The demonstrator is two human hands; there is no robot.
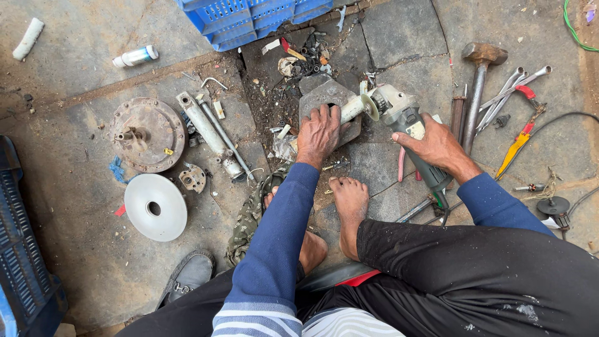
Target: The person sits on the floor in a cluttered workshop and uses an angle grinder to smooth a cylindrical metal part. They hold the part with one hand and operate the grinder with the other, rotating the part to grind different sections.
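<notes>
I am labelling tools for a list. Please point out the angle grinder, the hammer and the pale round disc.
angle grinder (404, 115): head view, on its grey gear housing.
hammer (483, 53): head view, on its rusty metal head.
pale round disc (165, 215): head view, on its flat face beside the centre hole.
</notes>
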